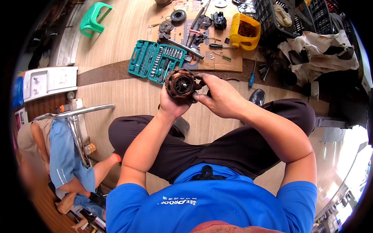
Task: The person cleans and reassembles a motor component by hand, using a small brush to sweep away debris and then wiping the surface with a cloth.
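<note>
Head view: left grip (173, 104) cups the copper-wound motor part (182, 83) from below, seemingly steadying it for the right grip (223, 96) pinching its side, teal socket case (152, 63) beyond both.

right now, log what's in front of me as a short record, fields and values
held: copper-wound motor part, cupped in the left hand
second contact: right hand, thumb and fingers at its right side
beyond the hands: teal tool case, open, with sockets inside
on the cardboard: dark-handled screwdriver, among other parts and tools
on the floor, right: blue-handled screwdriver
upper left: green stool
lower left: another person in light-blue shorts
</note>
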Tool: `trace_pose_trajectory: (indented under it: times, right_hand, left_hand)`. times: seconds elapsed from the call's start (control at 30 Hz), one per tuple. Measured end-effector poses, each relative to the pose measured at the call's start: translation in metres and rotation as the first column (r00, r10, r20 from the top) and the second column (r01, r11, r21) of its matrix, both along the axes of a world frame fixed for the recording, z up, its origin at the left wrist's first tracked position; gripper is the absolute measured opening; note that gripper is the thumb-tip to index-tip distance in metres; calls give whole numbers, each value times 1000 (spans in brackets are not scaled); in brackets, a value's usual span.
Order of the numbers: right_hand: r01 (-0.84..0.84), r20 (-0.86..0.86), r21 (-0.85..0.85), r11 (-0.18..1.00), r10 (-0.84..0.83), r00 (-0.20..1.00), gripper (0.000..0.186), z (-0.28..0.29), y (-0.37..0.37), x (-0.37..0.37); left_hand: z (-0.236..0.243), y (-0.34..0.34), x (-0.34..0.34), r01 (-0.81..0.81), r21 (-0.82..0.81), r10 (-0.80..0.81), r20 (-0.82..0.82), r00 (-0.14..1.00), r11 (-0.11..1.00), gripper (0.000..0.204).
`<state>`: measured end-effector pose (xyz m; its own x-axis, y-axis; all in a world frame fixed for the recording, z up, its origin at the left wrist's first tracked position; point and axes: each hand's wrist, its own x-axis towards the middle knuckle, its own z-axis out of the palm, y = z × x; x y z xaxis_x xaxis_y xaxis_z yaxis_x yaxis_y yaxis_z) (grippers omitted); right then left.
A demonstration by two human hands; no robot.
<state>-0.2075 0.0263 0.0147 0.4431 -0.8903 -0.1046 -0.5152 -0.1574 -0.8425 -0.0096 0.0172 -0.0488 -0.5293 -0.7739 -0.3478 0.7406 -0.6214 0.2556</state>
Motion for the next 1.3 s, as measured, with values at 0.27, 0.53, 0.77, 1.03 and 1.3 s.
trace_pose_trajectory:
  times: [0.27, 0.53, 0.77, 1.03, 1.3]
  right_hand:
    - [-1, 29, -23, 1000, 2, 1000, 54, -1, 1, 1]
    - [-20, -3, -33, 999, 19, 1000, 52, -5, 3, 2]
    - [-31, -9, -44, 999, 30, 999, 49, -6, 5, 2]
    - [-52, -34, -39, 998, 51, 998, 50, -6, 6, 0]
    - [-33, 6, -82, 996, 34, 999, 48, -4, 7, 0]
  left_hand:
    - [7, -1, -1, -12, -43, 12, -8, 1000, 999, 52]
    - [2, -1, 5, -14, 48, 13, 34, 999, 999, 56]
    - [-2, -2, 8, -41, 92, 27, 143, 989, 995, 56]
    - [5, -1, 5, -25, 101, 11, 140, 990, 995, 57]
    - [2, -1, 6, -25, 56, 24, 7, 1000, 998, 58]
